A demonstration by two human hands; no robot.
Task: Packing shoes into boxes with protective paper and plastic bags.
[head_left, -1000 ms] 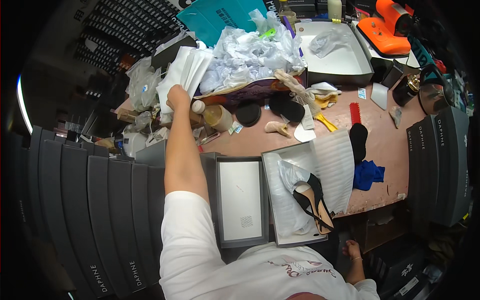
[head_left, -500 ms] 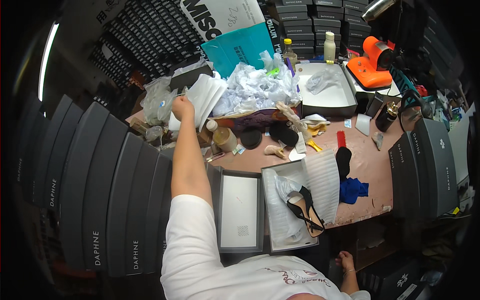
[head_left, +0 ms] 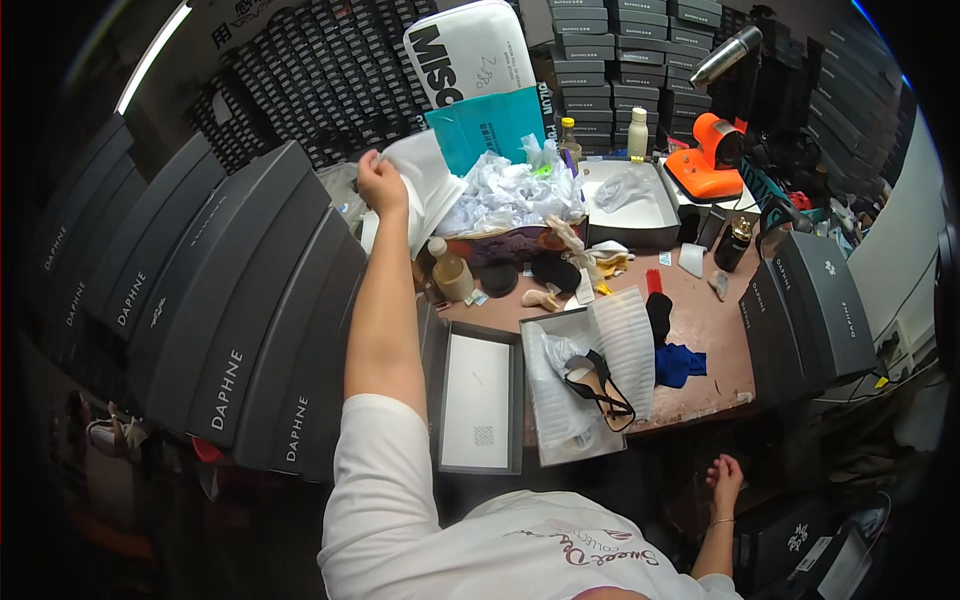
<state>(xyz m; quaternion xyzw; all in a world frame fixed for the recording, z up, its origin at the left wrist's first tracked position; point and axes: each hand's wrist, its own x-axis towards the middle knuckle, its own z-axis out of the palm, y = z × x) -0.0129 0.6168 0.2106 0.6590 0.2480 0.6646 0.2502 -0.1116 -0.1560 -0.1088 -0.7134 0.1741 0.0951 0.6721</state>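
Toward the table's (head_left: 725, 342) far-left corner, the left hand (head_left: 382, 184) pinches white paper (head_left: 428, 168) by its edge, apparently to part the layers, while the right hand (head_left: 726, 478) hangs relaxed, empty.

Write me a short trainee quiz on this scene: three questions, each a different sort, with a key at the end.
1. True or false: the black shoe lies in the open grey box.
2. What does the left hand touch? A) the black shoe B) the white paper C) the open grey box
3. Fill in: the crumpled cloth on the table, right of the open grey box, is ____ in colour.

Key: 1. True. 2. B. 3. Blue.
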